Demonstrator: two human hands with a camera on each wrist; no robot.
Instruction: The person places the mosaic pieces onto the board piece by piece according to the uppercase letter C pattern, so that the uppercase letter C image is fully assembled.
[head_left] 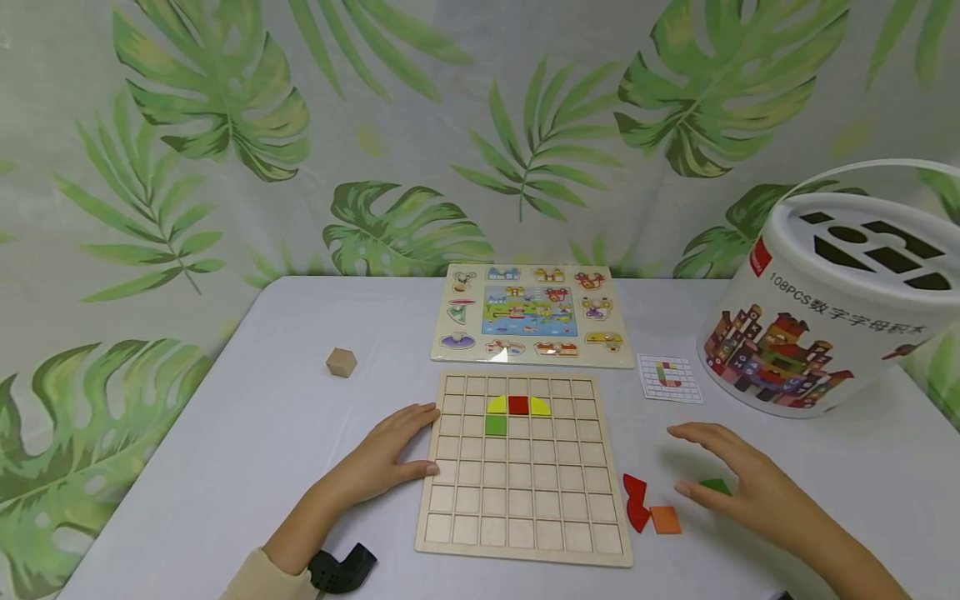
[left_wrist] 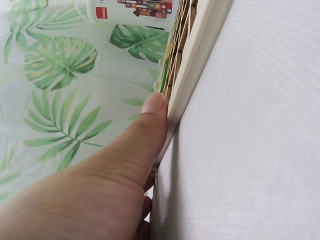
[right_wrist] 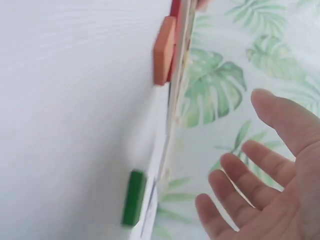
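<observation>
- Fingers of your right hand (head_left: 750,483) are spread and relaxed, grasping nothing; the palm hovers over the table (head_left: 247,433) to the right of the board (head_left: 525,500).
- Your green piece (head_left: 716,486) lies flat on the table just under those fingers, between thumb and forefinger in the head view; the wrist view shows the green piece (right_wrist: 133,197) apart from your fingertips (right_wrist: 227,167), with air between.
- Your orange piece (head_left: 665,519) sits near the thumb side, just beside a red piece (head_left: 636,502), both close to the board's right edge.
- Your left hand (head_left: 382,458) lies open against the board's left edge, fingers straight; the wrist view shows the thumb (left_wrist: 150,125) pressed to the board's rim (left_wrist: 200,60).
- On the board, in the upper rows, sit two yellow pieces (head_left: 497,406), a red square (head_left: 518,405) between them, and a green square (head_left: 496,426) below the left yellow.
- Beyond the board lie a picture puzzle (head_left: 534,315), a pattern card (head_left: 669,377) and a white bucket (head_left: 825,300) at far right.
- A plain wooden cube (head_left: 341,362) stands well apart on the left.
</observation>
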